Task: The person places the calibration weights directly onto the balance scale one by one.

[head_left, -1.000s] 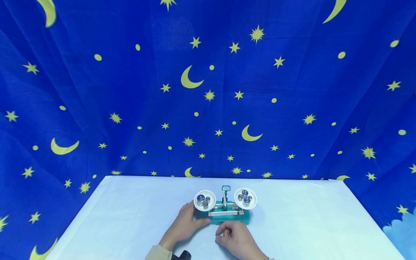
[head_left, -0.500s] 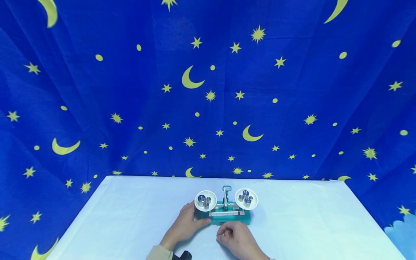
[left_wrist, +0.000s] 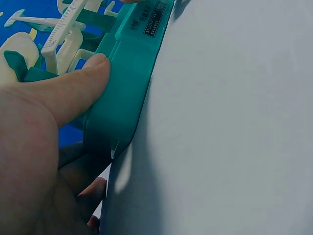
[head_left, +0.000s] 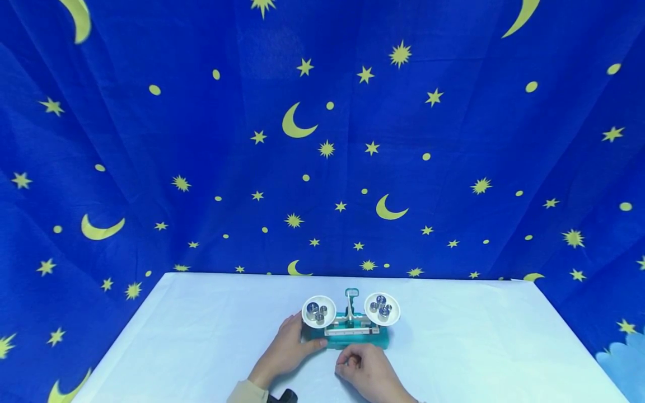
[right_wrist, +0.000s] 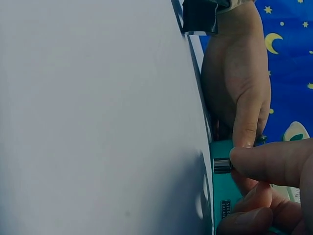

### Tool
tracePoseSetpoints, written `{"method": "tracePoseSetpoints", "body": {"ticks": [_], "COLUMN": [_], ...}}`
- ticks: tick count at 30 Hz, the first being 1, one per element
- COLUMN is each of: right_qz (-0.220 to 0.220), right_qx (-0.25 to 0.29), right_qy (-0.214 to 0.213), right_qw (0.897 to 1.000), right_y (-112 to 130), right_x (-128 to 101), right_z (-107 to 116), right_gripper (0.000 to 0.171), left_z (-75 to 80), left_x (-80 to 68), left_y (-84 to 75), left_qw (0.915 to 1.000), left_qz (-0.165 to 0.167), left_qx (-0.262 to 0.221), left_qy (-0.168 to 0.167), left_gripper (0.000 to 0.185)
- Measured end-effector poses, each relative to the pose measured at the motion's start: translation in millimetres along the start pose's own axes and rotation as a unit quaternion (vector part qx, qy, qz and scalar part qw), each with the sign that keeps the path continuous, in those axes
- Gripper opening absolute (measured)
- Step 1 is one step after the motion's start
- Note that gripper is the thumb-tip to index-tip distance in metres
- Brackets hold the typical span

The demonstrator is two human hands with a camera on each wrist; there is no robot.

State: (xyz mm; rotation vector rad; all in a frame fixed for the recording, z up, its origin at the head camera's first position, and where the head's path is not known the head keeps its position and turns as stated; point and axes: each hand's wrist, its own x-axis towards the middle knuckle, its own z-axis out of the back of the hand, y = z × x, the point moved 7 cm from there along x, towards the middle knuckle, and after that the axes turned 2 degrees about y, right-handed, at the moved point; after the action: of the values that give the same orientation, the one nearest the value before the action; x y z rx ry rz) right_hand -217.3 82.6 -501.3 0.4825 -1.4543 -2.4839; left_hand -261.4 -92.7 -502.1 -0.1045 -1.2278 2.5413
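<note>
Head view: your left hand (head_left: pixel 285 351) grips the teal balance scale (head_left: pixel 350 336) at its left end on the counter (head_left: pixel 201 336); your right hand (head_left: pixel 370 372) pinches a small metal weight (right_wrist: pixel 222 165) against its front.

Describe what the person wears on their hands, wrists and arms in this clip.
Both hands are bare: no gloves or rings show on the left hand or the right hand. A beige sleeve cuff covers the left forearm, and a black device, seemingly the wrist camera, sits beside it; the right wrist view shows the same black block. The right wrist is cut off by the frame edge.
</note>
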Motion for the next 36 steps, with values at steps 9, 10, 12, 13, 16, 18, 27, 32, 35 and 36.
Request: {"method": "tracePoseSetpoints", "body": {"ticks": [9,10,12,13,16,18,27,32,35,36], "right_qz": [0.01,0.011,0.014,0.017,0.02,0.024,0.037,0.054,0.064,0.067], "right_qx": [-0.004,-0.004,0.0,0.003,0.01,0.015,0.012,0.014,0.013,0.012], "right_qy": [0.0,0.0,0.0,0.0,0.0,-0.001,-0.01,-0.018,-0.024,-0.027], "right_qw": [1.0,1.0,1.0,1.0,1.0,1.0,0.999,0.998,0.998,0.997], "right_y": [4.3,5.1,7.4,8.7,11.6,13.2,22.9,29.7,33.2,34.2], "right_x": [-2.0,-2.4,-3.6,-4.0,-5.6,-6.4,-9.9,-11.8,-13.4,-13.8], "right_z": [0.7,1.1,1.9,2.2,3.3,3.5,8.1,10.4,11.4,11.9], "right_gripper": [0.002,0.001,0.001,0.002,0.005,0.007,0.009,0.011,0.011,0.011], "left_z": [0.1,-0.2,-0.2,-0.4,-0.3,-0.2,0.1,1.4,1.6,1.4], "left_x": [1.1,1.1,1.1,1.1,1.1,1.0,0.4,0.4,0.0,-0.1], "left_y": [-1.1,-1.0,-0.8,-0.4,-0.1,0.1,0.3,-0.8,-1.8,-1.8], "left_qw": [0.9999,0.9999,0.9998,0.9998,0.9998,0.9998,0.9999,1.0,1.0,1.0], "left_qz": [0.009,0.01,0.011,0.012,0.013,0.013,0.016,0.005,-0.002,-0.003], "left_qx": [-0.009,-0.009,-0.01,-0.009,-0.008,-0.006,-0.003,-0.003,-0.002,-0.002], "left_qy": [0.009,0.01,0.01,0.01,0.011,0.01,0.005,-0.004,-0.007,-0.007], "left_gripper": [0.089,0.089,0.089,0.089,0.09,0.089,0.09,0.089,0.088,0.087]}}
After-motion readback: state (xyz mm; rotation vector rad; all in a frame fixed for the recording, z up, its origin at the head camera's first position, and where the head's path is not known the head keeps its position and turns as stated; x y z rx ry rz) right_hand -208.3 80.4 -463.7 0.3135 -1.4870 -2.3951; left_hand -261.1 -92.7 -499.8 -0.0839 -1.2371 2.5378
